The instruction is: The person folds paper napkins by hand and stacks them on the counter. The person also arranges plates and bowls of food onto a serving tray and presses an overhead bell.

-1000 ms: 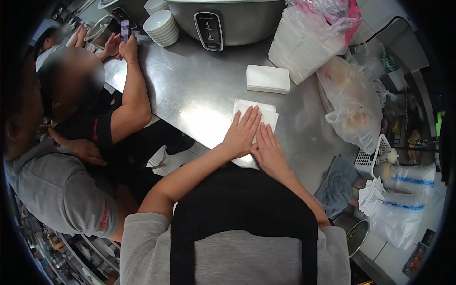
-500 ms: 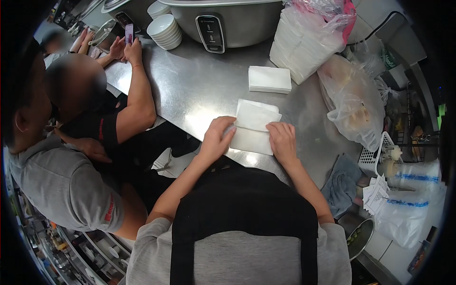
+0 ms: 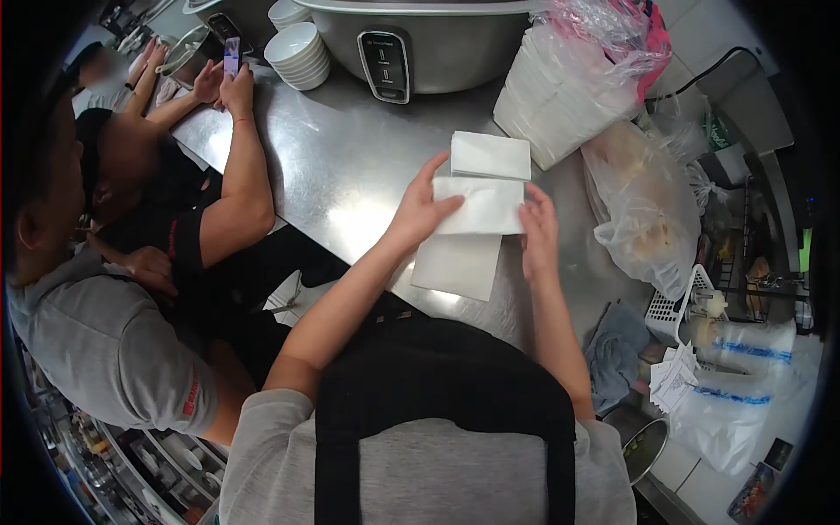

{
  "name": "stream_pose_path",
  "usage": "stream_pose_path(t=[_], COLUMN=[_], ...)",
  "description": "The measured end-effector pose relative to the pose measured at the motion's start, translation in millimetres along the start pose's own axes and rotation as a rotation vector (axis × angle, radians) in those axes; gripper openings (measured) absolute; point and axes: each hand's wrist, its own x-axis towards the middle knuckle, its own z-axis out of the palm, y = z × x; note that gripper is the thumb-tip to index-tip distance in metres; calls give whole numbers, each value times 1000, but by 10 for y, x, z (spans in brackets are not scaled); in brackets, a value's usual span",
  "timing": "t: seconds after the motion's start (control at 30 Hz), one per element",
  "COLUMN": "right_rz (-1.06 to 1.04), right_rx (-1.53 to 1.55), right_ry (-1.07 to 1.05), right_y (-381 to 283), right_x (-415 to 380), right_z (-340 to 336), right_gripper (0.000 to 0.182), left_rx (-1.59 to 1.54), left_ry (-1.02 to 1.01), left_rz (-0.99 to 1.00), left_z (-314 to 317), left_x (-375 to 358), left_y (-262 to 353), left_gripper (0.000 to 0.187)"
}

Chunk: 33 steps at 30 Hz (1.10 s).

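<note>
Up off the worktop [image 3: 350,166], a folded napkin [image 3: 479,206].
Left hand [image 3: 420,208] and right hand [image 3: 538,229] pinched its ends; best kept level, edges matched, above the napkin stack [image 3: 490,155].

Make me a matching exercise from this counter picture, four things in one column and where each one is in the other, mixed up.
Things:
1. folded napkin
2. stack of bowls
3. grey cloth
4. phone

Places:
A. at the counter's near right edge
B. held up between the left hand and right hand
C. in another person's hand at the far left
D. left of the rice cooker

Pairs: 1-B, 2-D, 3-A, 4-C
</note>
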Motion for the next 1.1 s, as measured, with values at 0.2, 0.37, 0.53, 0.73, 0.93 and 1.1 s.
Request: stream_pose_path(t=[0.2, 0.37, 0.53, 0.73, 0.93, 1.1], right_rz=[-205, -336, -355, -431, -347, -338], right_rx=[-431, -598, -749, -875, -680, -735], right_ry=[140, 193, 217, 174, 152, 110], right_y=[-102, 66, 110, 178, 388, 464], right_x=[776, 1033, 1015, 1033, 964, 932], right_z=[16, -33, -15, -48, -32, -9], right_gripper=[32, 26, 28, 29, 38, 49], left_rx=[194, 284, 345, 532, 331, 207], left_ry=[122, 162, 194, 229, 248, 86], left_rz=[-32, 15, 79, 101, 178, 23], left_z=[-86, -117, -120, -95, -69, 81], left_x=[847, 1153, 1139, 1029, 1017, 880], left_y=[-65, -260, -355, -313, -597, -488], left_gripper=[74, 75, 72, 68, 67, 72])
